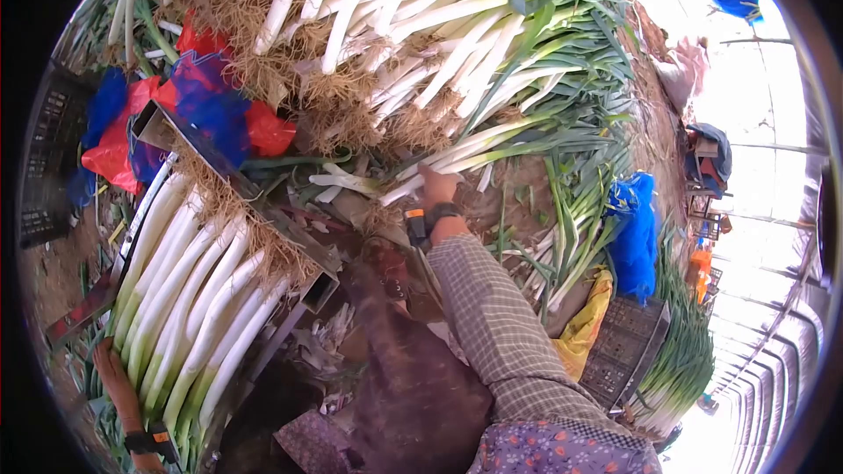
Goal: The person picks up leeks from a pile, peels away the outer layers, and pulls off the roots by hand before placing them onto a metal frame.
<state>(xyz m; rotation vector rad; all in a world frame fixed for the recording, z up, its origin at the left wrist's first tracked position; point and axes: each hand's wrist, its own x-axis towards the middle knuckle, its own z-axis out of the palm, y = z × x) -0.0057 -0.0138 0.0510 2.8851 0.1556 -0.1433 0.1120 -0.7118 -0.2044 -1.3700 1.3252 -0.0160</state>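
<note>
A row of long leeks (189, 290) lies side by side on a metal rack, roots against its metal bar (263, 202) and green ends toward me. My left hand (114, 382) rests against the outer side of this row, fingers stretched along the stalks and partly hidden. My right hand (436, 186) reaches forward to a few loose leeks (465, 154) at the near edge of a big heap. Its fingers appear closed around a white stem, though the palm side is hidden. Both wrists wear dark bands with an orange mark.
The large leek heap (395, 26) fills the far side, roots facing left. Red and blue plastic bags (202, 96) lie behind the rack. More leeks (571, 246), a blue net bag (634, 237), a yellow sack (584, 325) and a black crate (623, 342) are at right.
</note>
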